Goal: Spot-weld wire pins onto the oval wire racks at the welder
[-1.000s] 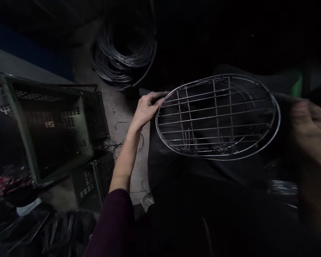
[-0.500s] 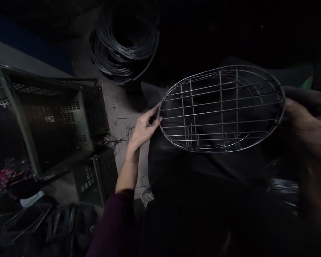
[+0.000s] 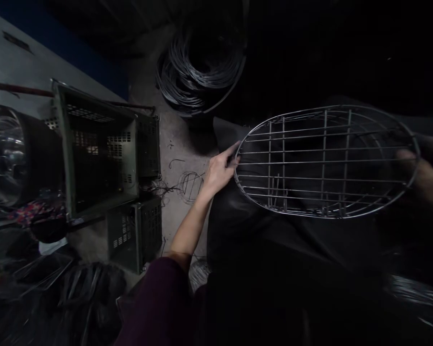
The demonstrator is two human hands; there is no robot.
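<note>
Wire basket (image 3: 324, 162): oval, long axis running left to right, up in front of the person's dark clothing (image 3: 238, 230), between both hands. Grid face toward the camera, second hoop visible behind it.

Left hand (image 3: 218, 173): at the basket's left end, thumb and fingers nearly closed, pinching the rim. Right hand (image 3: 427, 175): at the right end, thumb by the rim; dark and blurred, can't tell how far the fingers curl or how firm the hold is.

Left arm in a purple sleeve (image 3: 162, 293). Wire coil (image 3: 216, 79) on the floor (image 3: 176, 139), beyond the left hand. Small wire grid (image 3: 191, 186) and loose wire scraps also on the floor, near the left forearm. Green crates (image 3: 130, 161) farther left, the biggest facing us mouth-first. Round drum (image 3: 39, 154) left of those. Lower right too dark to read, bar some shiny wire (image 3: 416, 290).
</note>
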